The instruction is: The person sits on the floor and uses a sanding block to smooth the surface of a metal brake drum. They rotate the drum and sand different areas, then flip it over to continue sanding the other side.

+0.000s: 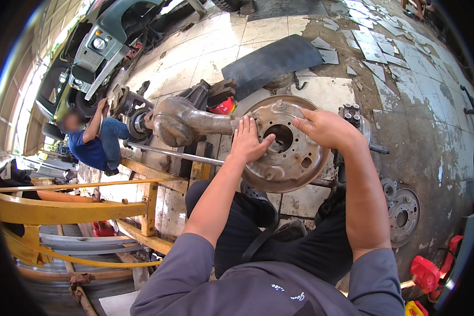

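Observation:
A round, rusty brake backing plate (268, 174) with a centre hole stands before me at the end of an axle housing (181, 121). My left hand (249, 141) lies flat, fingers extended, on the plate's left side where the axle tube meets it. Over the plate's upper right part, my right hand (325, 128) is closed, thumb and forefinger toward the centre hole. Its other fingers are hidden, so what they hold cannot be made out.
A co-worker (92, 137) crouches at the axle's far-left end. Yellow frame rails (73, 208) lie at left. A black sheet (271, 63) is beyond the plate. At right are a wheel hub (353, 117), another round plate (404, 216) and a red container (425, 274).

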A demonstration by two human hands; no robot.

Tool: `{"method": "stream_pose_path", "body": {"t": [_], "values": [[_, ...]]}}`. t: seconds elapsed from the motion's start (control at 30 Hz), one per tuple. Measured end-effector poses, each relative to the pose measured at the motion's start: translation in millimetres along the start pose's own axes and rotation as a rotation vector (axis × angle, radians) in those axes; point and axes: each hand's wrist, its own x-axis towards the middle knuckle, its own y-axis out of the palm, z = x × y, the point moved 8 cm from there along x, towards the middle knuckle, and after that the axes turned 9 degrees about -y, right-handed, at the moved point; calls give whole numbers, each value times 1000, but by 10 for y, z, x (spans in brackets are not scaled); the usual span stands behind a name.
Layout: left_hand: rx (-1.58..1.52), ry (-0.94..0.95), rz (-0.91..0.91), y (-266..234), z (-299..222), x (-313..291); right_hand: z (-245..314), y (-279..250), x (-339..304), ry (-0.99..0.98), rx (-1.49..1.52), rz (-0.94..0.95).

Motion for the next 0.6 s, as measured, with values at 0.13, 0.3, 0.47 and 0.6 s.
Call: {"method": "stream_pose_path", "body": {"t": [0.13, 0.3, 0.47, 0.6], "values": [[50, 54, -1, 81, -164, -356, -123, -2, -43, 16, 5, -26], [-66, 78, -6, 114, -41, -428, -81, -44, -36, -17, -32, -37], [-13, 24, -38, 20, 12, -55, -20, 6, -44, -51, -38, -85], [-9, 102, -27, 115, -68, -460, -75, -50, -87, -20, -43, -67]]}}
